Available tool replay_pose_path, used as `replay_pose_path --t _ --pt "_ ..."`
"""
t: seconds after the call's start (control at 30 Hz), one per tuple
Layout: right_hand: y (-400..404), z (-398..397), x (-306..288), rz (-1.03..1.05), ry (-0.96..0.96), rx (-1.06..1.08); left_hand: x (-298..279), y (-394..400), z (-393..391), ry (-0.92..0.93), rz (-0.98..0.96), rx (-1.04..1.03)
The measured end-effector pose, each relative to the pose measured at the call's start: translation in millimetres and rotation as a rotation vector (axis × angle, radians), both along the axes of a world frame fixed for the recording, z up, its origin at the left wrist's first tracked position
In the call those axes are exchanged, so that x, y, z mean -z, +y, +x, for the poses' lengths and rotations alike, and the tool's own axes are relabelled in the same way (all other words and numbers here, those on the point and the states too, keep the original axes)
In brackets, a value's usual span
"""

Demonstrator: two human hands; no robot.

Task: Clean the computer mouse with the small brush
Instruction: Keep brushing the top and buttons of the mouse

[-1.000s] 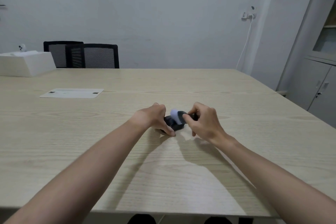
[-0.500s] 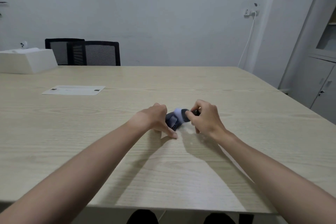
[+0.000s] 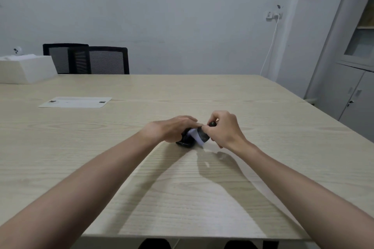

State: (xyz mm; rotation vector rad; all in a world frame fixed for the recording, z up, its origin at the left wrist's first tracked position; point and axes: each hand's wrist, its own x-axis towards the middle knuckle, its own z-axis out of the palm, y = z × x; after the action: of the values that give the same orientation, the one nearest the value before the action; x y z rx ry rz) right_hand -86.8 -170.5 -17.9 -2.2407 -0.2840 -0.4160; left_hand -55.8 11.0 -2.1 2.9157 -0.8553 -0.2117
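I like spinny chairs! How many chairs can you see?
2. One black mesh chair stands behind the table's far edge, the other chair right beside it, overlapping. More may be hidden.

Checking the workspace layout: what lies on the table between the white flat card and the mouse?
Nothing: in the head view, only bare table separates the white flat card from the mouse.

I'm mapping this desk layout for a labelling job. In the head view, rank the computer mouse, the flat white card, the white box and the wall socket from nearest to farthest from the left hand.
From the left hand:
1. Computer mouse, under the hand.
2. Flat white card, on the table, far left.
3. White box, far-left table corner.
4. Wall socket, right, on the back wall.
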Motion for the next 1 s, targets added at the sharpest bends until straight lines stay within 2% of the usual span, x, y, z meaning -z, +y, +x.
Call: replay_pose_path --t 0.1,0.3,0.47,0.63,0.8,0.93,1.0 --pt "-5 1 5 -0.088 -0.047 0.049 6 4 11 -0.007 0.030 -0.012" --pt "8 -5 10 -0.009 -0.047 -0.050 -10 5 15 0.055 0.109 -0.098" --pt "-3 3 5 -0.061 -0.031 0.047 -20 8 17 0.077 0.187 -0.193" --pt "0 -6 -3 0.112 0.008 -0.022 -17 19 20 0.105 0.161 -0.296" --pt "9 -6 2 0.060 0.062 -0.066 -16 18 16 0.111 0.159 -0.280" --pt "6 3 3 0.005 0.003 0.042 -16 17 10 0.115 0.181 -0.268" --pt "8 -1 1 0.002 -0.044 0.029 -17 17 8 0.116 0.186 -0.267"
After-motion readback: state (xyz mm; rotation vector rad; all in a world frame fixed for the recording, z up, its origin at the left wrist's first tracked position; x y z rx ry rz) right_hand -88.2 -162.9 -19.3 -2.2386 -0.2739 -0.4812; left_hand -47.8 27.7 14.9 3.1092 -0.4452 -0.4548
